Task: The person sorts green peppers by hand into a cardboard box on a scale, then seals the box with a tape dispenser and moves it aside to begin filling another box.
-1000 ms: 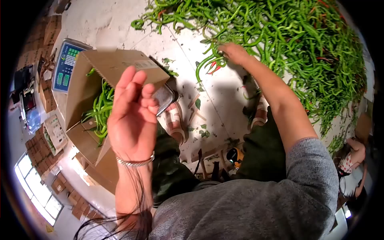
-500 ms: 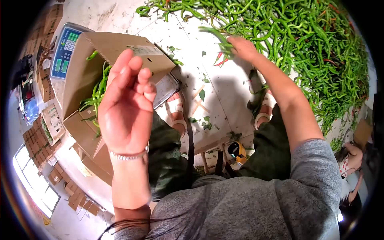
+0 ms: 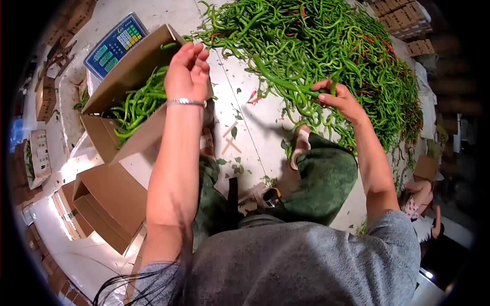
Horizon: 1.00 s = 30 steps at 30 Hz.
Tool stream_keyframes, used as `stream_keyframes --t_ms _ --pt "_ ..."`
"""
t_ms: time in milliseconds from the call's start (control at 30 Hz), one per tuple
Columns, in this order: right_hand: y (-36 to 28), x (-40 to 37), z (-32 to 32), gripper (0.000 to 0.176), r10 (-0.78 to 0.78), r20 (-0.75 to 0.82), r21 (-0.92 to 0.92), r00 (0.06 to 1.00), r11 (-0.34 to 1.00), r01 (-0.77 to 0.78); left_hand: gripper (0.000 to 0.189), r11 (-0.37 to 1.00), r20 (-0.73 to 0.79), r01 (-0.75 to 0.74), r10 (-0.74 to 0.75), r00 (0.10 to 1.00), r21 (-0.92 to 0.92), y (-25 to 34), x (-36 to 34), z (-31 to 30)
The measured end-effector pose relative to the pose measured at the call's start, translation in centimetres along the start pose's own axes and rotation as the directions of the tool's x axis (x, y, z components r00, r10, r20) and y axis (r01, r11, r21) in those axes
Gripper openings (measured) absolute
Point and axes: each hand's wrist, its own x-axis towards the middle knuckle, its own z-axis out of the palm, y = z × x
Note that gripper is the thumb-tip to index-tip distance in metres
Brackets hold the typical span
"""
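My right hand (image 3: 341, 102) pinches a long green chili pepper (image 3: 278, 79) between thumb and fingers at the edge of a large pile of chili peppers (image 3: 326, 41). The pile is mostly green with a few red ones. My left hand (image 3: 188, 71) is raised beside an open cardboard box (image 3: 125, 69), palm up, its fingers loosely curled and apart, with nothing visible in it. Inside that box lie several green chili peppers (image 3: 135, 109). My left hand and forearm hide part of the box's near side.
A blue digital scale (image 3: 116, 46) stands behind the box. Another open cardboard box (image 3: 109, 204) lies at lower left. Leaf scraps (image 3: 234, 132) dot the pale floor around my feet. Stacked cartons (image 3: 403, 20) stand at upper right; another person (image 3: 421, 209) is at far right.
The view has shifted. My right hand has moved over the pile's near edge, and the chili pepper there shows more clearly. My left hand's fingers have curled further, beside the box.
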Motion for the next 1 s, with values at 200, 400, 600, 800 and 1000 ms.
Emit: stream_keyframes --t_ms 200,400,600,800,1000 --pt "-3.0 -4.1 3.0 0.024 0.0 -0.045 -0.135 0.999 0.991 -0.006 0.03 0.998 0.036 0.057 -0.057 0.998 0.014 -0.3 -0.4 0.2" --pt "-5.4 -6.8 4.6 0.017 -0.245 -0.204 -0.271 0.948 0.945 0.186 0.028 0.919 0.021 0.291 -0.307 0.951 0.267 -2.9 -4.3 2.0" --pt "-6.1 -6.6 7.7 0.016 -0.468 -0.493 -0.335 0.733 0.88 0.337 0.061 0.854 0.369 0.493 -0.41 0.834 -0.165 -4.8 -7.7 2.7" --pt "-7.7 -5.4 10.1 0.018 -0.549 -0.504 -0.266 0.667 0.833 0.485 0.08 0.895 0.656 0.332 -0.06 0.753 -0.299 -2.4 -6.5 2.6" --pt "-11.1 -4.4 11.2 0.021 -0.363 -0.482 -0.215 0.798 0.931 0.294 0.026 0.959 0.635 0.088 0.107 0.765 -0.268 -1.0 -6.3 1.8"
